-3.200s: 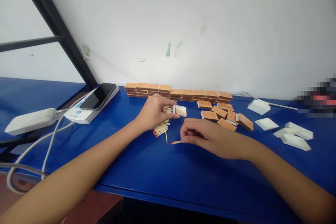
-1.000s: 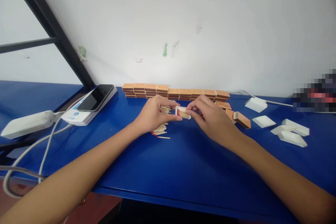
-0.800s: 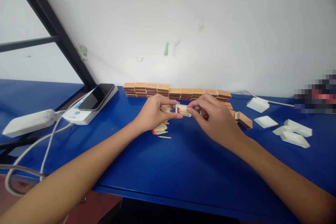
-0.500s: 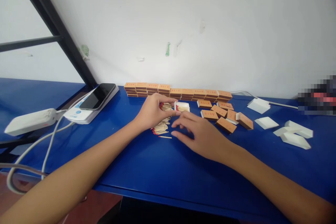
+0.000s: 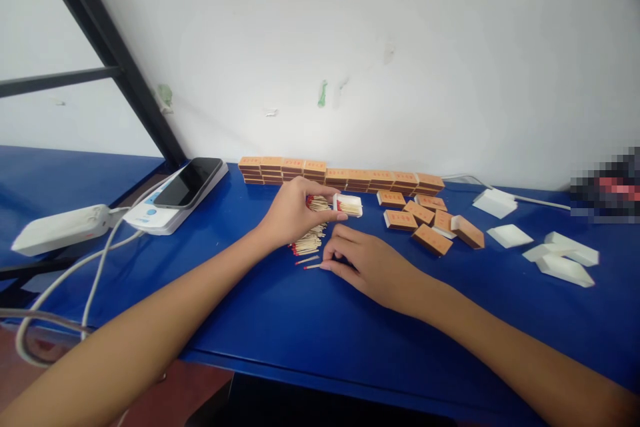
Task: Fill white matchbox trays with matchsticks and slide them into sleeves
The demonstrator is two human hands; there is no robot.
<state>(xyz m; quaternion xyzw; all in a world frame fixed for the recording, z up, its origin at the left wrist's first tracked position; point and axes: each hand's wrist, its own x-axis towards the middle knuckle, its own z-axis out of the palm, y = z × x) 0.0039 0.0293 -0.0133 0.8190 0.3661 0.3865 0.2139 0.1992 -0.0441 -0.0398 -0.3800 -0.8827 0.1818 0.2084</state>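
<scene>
My left hand (image 5: 295, 212) grips a small white matchbox tray (image 5: 356, 206) between thumb and fingers, and red-tipped matches lie inside the tray. Beneath and beside that hand spreads a pile of loose matches (image 5: 309, 241), partly hidden by it. Just in front of the pile, my right hand (image 5: 373, 265) pinches the plain end of a single match (image 5: 312, 267), its red head pointing left. Another match (image 5: 307, 259) lies on the table close behind it.
Closed matchboxes stand in a stacked row (image 5: 345, 177) along the wall. Several loose matchbox sleeves (image 5: 433, 240) and white trays (image 5: 510, 235) lie to the right. On the left are a phone (image 5: 187, 183), a white power strip (image 5: 63, 230) and cables.
My right hand has moved down from near the tray to the table and closed its fingertips on a match. The left hand keeps its hold on the tray.
</scene>
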